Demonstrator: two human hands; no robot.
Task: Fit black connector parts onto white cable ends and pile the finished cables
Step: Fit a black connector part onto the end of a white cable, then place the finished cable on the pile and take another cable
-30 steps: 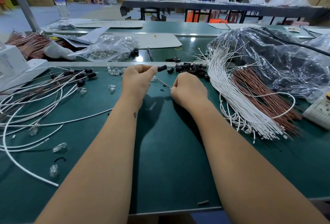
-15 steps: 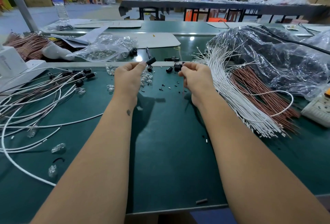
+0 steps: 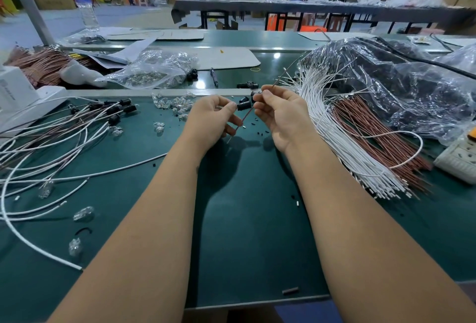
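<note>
1. While both hands work above the dark green bench (image 3: 231, 232), the left hand (image 3: 211, 119) pinches a small black cylindrical connector part (image 3: 243, 105) at its fingertips.
2. The right hand (image 3: 280, 114) grips a thin reddish-brown wire (image 3: 246, 117) that slants between the two hands, which are close together.
3. A fanned bundle of white cables (image 3: 342, 142) lies at right, beside brown ones.
4. A loose pile of finished cables with black ends (image 3: 77, 129) sprawls at left.
5. Spare black connectors (image 3: 247, 85) sit just beyond the hands.
</note>
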